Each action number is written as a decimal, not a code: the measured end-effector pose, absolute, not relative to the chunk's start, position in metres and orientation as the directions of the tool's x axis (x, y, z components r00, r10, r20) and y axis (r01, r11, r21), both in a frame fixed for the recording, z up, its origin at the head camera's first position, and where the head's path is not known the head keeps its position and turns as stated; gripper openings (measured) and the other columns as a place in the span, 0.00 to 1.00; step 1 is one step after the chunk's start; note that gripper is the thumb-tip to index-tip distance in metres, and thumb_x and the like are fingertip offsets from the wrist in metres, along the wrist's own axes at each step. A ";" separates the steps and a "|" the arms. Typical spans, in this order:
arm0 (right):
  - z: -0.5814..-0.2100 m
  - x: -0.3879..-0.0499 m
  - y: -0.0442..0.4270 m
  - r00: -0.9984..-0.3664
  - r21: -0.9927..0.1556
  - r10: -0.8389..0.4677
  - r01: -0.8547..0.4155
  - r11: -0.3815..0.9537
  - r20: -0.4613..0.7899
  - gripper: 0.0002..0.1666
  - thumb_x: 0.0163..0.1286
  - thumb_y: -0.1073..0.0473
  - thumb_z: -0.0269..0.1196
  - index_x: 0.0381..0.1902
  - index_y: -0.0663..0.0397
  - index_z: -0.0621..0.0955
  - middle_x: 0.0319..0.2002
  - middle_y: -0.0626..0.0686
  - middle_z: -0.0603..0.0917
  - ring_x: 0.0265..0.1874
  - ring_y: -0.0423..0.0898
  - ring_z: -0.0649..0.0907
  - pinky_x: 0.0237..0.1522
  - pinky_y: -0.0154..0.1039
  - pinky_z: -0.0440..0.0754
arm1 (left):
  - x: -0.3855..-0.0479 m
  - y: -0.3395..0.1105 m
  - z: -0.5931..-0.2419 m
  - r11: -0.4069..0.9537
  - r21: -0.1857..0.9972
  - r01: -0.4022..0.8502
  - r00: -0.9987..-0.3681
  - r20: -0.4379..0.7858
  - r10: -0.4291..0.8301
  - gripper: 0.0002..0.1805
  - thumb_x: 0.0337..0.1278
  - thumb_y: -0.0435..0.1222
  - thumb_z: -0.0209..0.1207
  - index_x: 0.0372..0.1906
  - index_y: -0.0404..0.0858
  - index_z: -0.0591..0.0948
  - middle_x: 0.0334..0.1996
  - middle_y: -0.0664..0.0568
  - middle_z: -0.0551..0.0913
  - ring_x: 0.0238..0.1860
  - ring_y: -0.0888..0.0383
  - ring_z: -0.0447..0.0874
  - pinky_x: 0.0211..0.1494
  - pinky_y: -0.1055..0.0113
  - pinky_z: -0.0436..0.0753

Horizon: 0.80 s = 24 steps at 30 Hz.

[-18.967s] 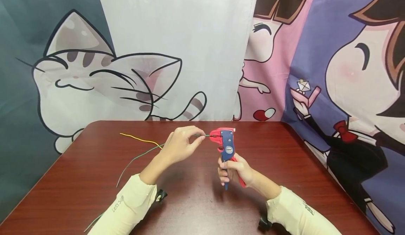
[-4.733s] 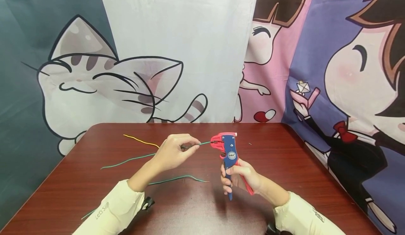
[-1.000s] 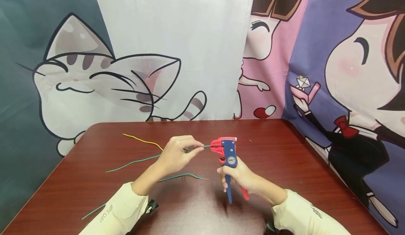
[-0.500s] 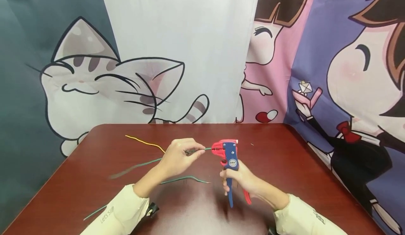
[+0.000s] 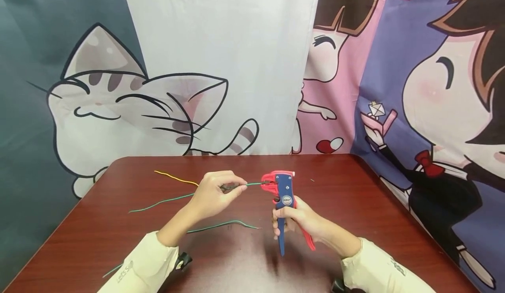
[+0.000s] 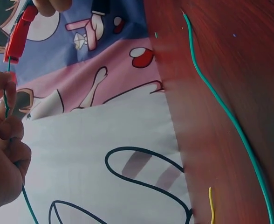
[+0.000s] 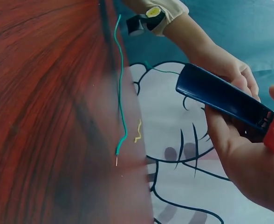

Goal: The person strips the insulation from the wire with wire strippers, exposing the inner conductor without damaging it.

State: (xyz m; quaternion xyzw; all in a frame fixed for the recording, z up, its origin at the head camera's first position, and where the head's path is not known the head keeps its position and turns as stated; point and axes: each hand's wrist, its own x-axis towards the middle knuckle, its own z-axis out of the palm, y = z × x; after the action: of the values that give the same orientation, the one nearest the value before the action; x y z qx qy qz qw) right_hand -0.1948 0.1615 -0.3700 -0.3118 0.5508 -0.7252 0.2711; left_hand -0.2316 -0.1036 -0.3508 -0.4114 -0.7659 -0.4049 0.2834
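Above the counter, the stripper stands upright in the grip of the right hand, and the left hand pinches a green wire that meets its red head; if that pinch slackened or the stripper tilted, the wire would probably bend or slip out. Just beyond the head shows the far edge, and a loose wire and yellow wire lie leftward, so the roomier side seems rightward, where a tiny scrap lies.

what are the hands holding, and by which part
Left hand pinches a green wire near one end; right hand grips the wire stripper by its handles.
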 end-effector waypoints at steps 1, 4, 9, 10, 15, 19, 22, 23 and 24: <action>-0.371 -0.195 0.162 -0.657 -0.969 -0.736 0.038 -0.246 0.162 0.08 0.72 0.68 0.48 0.39 0.56 0.75 0.29 0.49 0.82 0.28 0.43 0.85 0.40 0.47 0.85 | -0.232 -0.104 -0.350 0.334 0.386 0.860 -0.500 0.767 0.401 0.03 0.56 0.34 0.69 0.34 0.45 0.88 0.26 0.65 0.82 0.25 0.69 0.76 0.27 0.72 0.76; -0.372 -0.196 0.162 -0.654 -0.973 -0.736 0.000 -0.232 0.176 0.06 0.73 0.67 0.48 0.38 0.55 0.74 0.27 0.49 0.81 0.26 0.42 0.84 0.38 0.45 0.86 | -0.232 -0.106 -0.350 0.340 0.382 0.860 -0.499 0.769 0.400 0.04 0.55 0.33 0.69 0.33 0.46 0.88 0.26 0.65 0.82 0.25 0.69 0.75 0.27 0.73 0.75; -0.375 -0.196 0.161 -0.667 -0.978 -0.722 -0.045 -0.205 0.182 0.06 0.72 0.66 0.50 0.35 0.64 0.70 0.24 0.48 0.80 0.22 0.41 0.83 0.34 0.41 0.85 | -0.233 -0.109 -0.348 0.339 0.371 0.864 -0.492 0.766 0.414 0.04 0.56 0.34 0.69 0.33 0.48 0.88 0.25 0.66 0.81 0.22 0.65 0.73 0.26 0.75 0.71; -0.376 -0.196 0.161 -0.672 -0.977 -0.717 -0.048 -0.206 0.184 0.06 0.72 0.66 0.50 0.36 0.66 0.69 0.23 0.48 0.80 0.21 0.41 0.82 0.33 0.40 0.85 | -0.233 -0.109 -0.349 0.337 0.370 0.866 -0.490 0.764 0.420 0.04 0.56 0.34 0.68 0.33 0.48 0.88 0.25 0.66 0.81 0.21 0.63 0.73 0.26 0.75 0.71; -0.380 -0.194 0.159 -0.691 -0.979 -0.702 -0.041 -0.201 0.173 0.03 0.70 0.67 0.51 0.40 0.62 0.69 0.20 0.47 0.80 0.20 0.40 0.82 0.31 0.39 0.85 | -0.233 -0.108 -0.350 0.327 0.365 0.872 -0.481 0.768 0.424 0.04 0.55 0.33 0.69 0.33 0.48 0.88 0.25 0.66 0.81 0.21 0.61 0.75 0.26 0.76 0.71; -0.383 -0.192 0.156 -0.721 -0.986 -0.679 -0.037 -0.165 0.141 0.04 0.69 0.67 0.53 0.33 0.61 0.71 0.18 0.46 0.79 0.18 0.39 0.81 0.29 0.38 0.84 | -0.233 -0.107 -0.352 0.329 0.367 0.870 -0.483 0.767 0.422 0.05 0.54 0.33 0.70 0.32 0.47 0.88 0.25 0.66 0.82 0.23 0.67 0.73 0.26 0.74 0.73; -0.386 -0.190 0.155 -0.752 -0.990 -0.651 -0.010 -0.142 0.101 0.05 0.67 0.66 0.53 0.31 0.61 0.72 0.17 0.45 0.79 0.17 0.38 0.80 0.27 0.38 0.84 | -0.233 -0.106 -0.355 0.337 0.381 0.861 -0.500 0.756 0.422 0.05 0.54 0.33 0.70 0.32 0.47 0.88 0.25 0.65 0.82 0.24 0.69 0.73 0.25 0.73 0.74; -0.388 -0.189 0.155 -0.761 -0.990 -0.643 0.004 -0.139 0.087 0.04 0.67 0.66 0.53 0.32 0.61 0.72 0.17 0.45 0.79 0.17 0.38 0.79 0.27 0.38 0.84 | -0.233 -0.106 -0.356 0.340 0.386 0.858 -0.506 0.752 0.423 0.04 0.54 0.33 0.70 0.32 0.47 0.88 0.25 0.65 0.82 0.24 0.70 0.73 0.25 0.72 0.74; -0.389 -0.189 0.154 -0.766 -0.990 -0.638 0.005 -0.140 0.087 0.03 0.67 0.66 0.53 0.32 0.61 0.71 0.17 0.45 0.79 0.17 0.38 0.79 0.26 0.37 0.83 | -0.233 -0.106 -0.357 0.343 0.391 0.854 -0.512 0.748 0.422 0.04 0.55 0.34 0.70 0.33 0.47 0.89 0.25 0.65 0.82 0.24 0.70 0.72 0.25 0.72 0.74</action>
State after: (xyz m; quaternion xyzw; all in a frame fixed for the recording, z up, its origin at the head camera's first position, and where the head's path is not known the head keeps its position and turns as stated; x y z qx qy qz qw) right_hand -0.1887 0.1543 -0.3894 -0.2571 0.6154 -0.7100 0.2262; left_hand -0.2328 -0.1056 -0.3574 -0.4127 -0.7731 -0.3979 0.2714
